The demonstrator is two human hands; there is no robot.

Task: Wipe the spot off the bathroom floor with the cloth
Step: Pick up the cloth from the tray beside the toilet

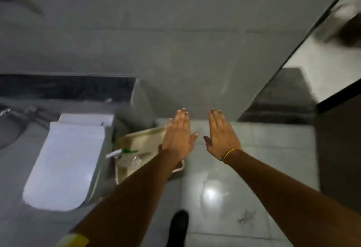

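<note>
My left hand [178,137] and my right hand [222,135] are stretched out flat in front of me, palms down, fingers straight, side by side and holding nothing. They hover above the glossy grey tiled bathroom floor [254,149]. A small greyish mark [246,216] lies on the floor tile at lower right, below my right forearm. No cloth is clearly visible. A beige bag or basket [140,141] beside the toilet is partly hidden by my left arm; it holds a spray bottle [119,154] with a green part.
A white toilet [66,161] with its lid down stands at the left, a hose fitting behind it. A grey wall fills the top. A dark cabinet [340,149] and a glass or mirror panel stand at the right. My dark shoe [178,225] is at the bottom.
</note>
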